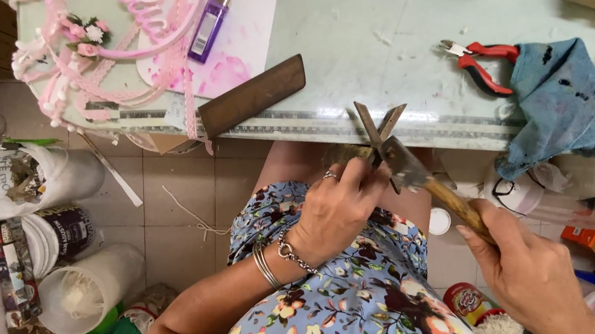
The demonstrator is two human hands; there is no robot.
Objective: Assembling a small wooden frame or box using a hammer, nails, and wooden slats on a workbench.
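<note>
Left hand (pixel 336 211): its grip is clenched around a pair of open scissors (pixel 378 129), fingers wrapped low on the handles; the two blades stand up in a V just above the grip, against the edge of the table (pixel 361 60).
Right hand (pixel 534 274): its grip is clenched on the wooden handle of a small hatchet-like tool (pixel 416 174); the metal head lies up and to the left of this grip, touching the scissors just below where the blades cross.
Where the work sits: over the person's lap, on a flowered dress (pixel 343 310), just below the table edge.
How far along: judging by the contact, the tool is being worked against the blades now; nothing shows the blades finished, and no mark or shine tells how much is done.
Beyond the left grip: a dark wooden block (pixel 253 95) up and to the left at the table edge, then a purple lighter (pixel 208 27) and a pink lace hoop (pixel 97 41).
Beyond the right grip: red-handled pliers (pixel 478 60) and a blue cloth (pixel 557 94) above it.
Hard to tell: the scissor handles are hidden inside the left fist; the tool's head is blurred, so its exact kind is unsure; the right forearm runs out of frame.
</note>
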